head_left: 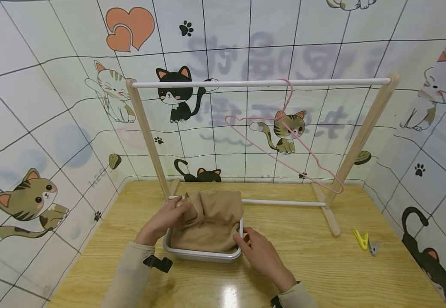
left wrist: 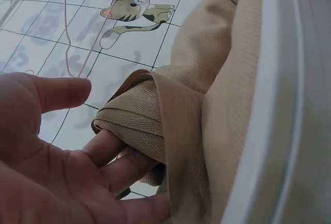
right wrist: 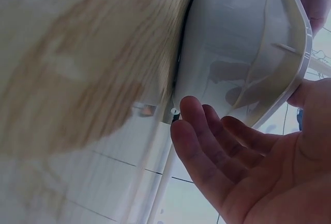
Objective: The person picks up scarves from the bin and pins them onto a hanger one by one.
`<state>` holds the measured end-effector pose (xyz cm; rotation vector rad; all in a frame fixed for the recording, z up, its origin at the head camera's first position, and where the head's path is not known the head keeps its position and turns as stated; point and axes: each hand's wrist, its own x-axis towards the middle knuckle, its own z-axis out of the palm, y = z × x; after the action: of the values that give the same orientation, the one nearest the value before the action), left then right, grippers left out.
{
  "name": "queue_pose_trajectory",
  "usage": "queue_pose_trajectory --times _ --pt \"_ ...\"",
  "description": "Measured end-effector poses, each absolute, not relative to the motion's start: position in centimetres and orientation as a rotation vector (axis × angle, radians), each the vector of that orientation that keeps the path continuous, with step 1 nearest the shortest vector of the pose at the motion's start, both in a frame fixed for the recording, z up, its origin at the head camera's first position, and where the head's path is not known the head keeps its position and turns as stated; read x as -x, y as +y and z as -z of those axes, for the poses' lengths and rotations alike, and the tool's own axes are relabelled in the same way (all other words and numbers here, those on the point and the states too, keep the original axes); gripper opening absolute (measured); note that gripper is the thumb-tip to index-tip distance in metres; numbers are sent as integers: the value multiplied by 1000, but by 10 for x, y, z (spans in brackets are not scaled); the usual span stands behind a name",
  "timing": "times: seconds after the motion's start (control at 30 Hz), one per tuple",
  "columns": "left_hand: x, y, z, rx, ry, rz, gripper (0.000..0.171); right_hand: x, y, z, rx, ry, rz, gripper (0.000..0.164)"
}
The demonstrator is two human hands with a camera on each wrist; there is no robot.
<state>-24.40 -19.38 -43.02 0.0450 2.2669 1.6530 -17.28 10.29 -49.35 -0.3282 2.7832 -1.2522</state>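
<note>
Head camera high, facing forward-down over worktop; wrist cameras close, tilted sideways, both catching tray.

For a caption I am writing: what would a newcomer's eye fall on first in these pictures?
Probably the thin pink hanger, hung from the white rod of the wooden rack before the cat-printed backdrop. Below, tan cloth lies in a white plastic tray on the wooden table, the left hand touching the cloth, the right hand the tray.

Brown cloth in a white tub.
The cloth is bunched up in soft folds, and it sticks up high at the back of the tub. The tub sits flat on the wooden table.
</note>
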Motion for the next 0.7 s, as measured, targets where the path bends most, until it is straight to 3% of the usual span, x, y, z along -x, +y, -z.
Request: queue_pose_trajectory --times 0.2,0.43,0.6,0.7 --pt "249 -205 433 -121 1956 -1843 27 173 103 495 355 2785 1249 57" --pt "249 -211 438 -127 1961 -1784 40 172 103 495 381 2808 1210 50" --pt "246 -203 437 -156 2210 -1620 29 171 102 496 405 2829 1174 50" --pt "244 -194 435 -162 2345 -1601 43 171 103 495 417 2840 1149 51"
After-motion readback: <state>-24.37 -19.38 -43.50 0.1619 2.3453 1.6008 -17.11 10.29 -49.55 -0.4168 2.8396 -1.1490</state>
